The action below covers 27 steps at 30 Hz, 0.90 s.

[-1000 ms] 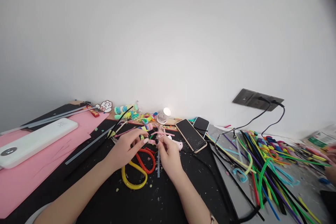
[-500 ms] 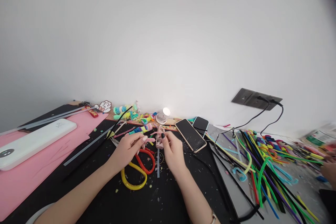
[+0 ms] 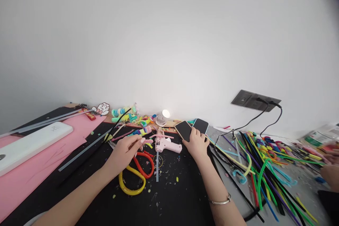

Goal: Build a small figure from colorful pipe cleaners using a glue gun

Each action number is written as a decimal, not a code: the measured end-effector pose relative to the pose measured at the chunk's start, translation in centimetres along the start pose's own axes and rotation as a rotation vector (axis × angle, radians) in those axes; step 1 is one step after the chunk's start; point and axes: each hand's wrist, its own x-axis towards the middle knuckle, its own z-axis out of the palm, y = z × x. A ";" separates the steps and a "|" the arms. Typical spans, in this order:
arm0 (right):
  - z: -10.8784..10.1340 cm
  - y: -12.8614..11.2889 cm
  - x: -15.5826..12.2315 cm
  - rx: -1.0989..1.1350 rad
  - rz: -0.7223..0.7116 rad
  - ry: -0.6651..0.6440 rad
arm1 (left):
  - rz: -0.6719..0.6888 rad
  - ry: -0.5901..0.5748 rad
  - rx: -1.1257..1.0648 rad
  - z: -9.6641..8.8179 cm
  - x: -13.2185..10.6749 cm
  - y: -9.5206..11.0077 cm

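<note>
My left hand [image 3: 126,152] pinches a small pink piece [image 3: 147,141] above the black table. Just under it lie scissors with a red and a yellow handle loop [image 3: 137,173]. A pink glue gun [image 3: 166,144] lies on the table between my hands, nobody touching it, a grey glue stick [image 3: 157,166] reaching toward me from it. My right hand [image 3: 196,143] rests on top of a large dark phone [image 3: 183,130], fingers curled over its near end. A second, smaller phone [image 3: 201,125] lies right beside it.
A heap of coloured pipe cleaners [image 3: 265,173] covers the right side, with black cables running to a wall socket [image 3: 254,100]. Pink paper [image 3: 31,169] and a white flat device [image 3: 29,144] lie at left. Finished colourful coils [image 3: 127,113] line the wall. Another person's hand [image 3: 329,174] shows at far right.
My right hand let go of the pink work and moved right onto the large phone. The glue gun now lies uncovered. My left hand stays put with the pink piece.
</note>
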 end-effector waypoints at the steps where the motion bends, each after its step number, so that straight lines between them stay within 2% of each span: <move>1: 0.0 -0.1 0.0 -0.001 0.003 -0.005 | -0.001 0.004 0.004 0.0 0.0 0.0; 8: -0.2 -0.5 0.0 0.013 0.013 -0.025 | 0.002 0.022 0.022 0.0 -0.1 0.0; 16: -0.3 -1.6 -0.9 -0.039 0.027 0.067 | 0.012 0.034 0.045 0.0 0.0 -0.2; 27: 0.2 -0.9 -0.5 0.023 0.037 0.050 | -0.005 0.029 0.021 -0.1 0.0 0.1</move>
